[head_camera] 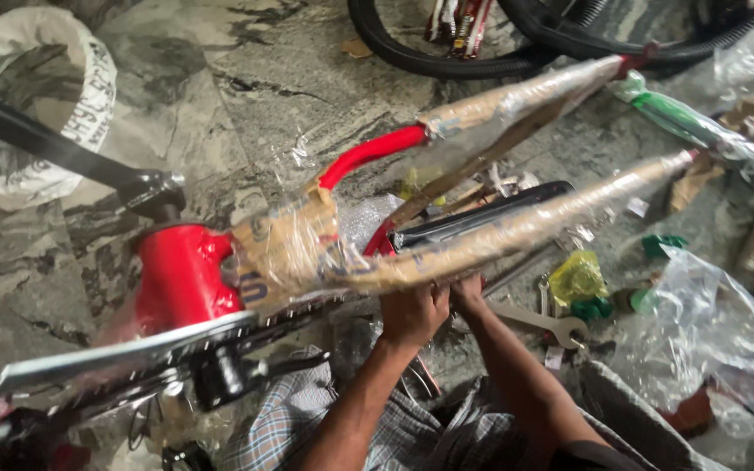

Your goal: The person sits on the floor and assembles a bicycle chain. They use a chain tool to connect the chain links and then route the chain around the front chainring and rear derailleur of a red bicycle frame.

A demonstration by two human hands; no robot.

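On the stone floor (246, 96), seen from the head camera, a red bicycle frame (183, 275) lies across the person's lap, its tubes wrapped in brown card and clear film. Both hands meet under the lower wrapped tube (517, 231). The left hand (414, 312) has its fingers curled up against the wrapping, closed on its lower edge. The right hand (469, 292) sits just beside it, mostly hidden behind the left, and I cannot tell whether its fingers grip or only press.

A black crank (54, 144) sticks out to the left of the frame's red shell, and a toothed chainring (115, 353) runs along near the lap. If the frame rolls while the hands pull at the wrapping, those teeth could scrape a forearm or catch the checked cloth (307, 410).

A spanner (538, 318) lies on the floor just beside the right forearm, with a yellow bag (576, 277), green bits (593, 307) and a clear bag (700, 331) near it. A sudden tear of the film could send an elbow into these and scatter small parts. The film looks tight, so a hard tug might also scratch the paint beneath.
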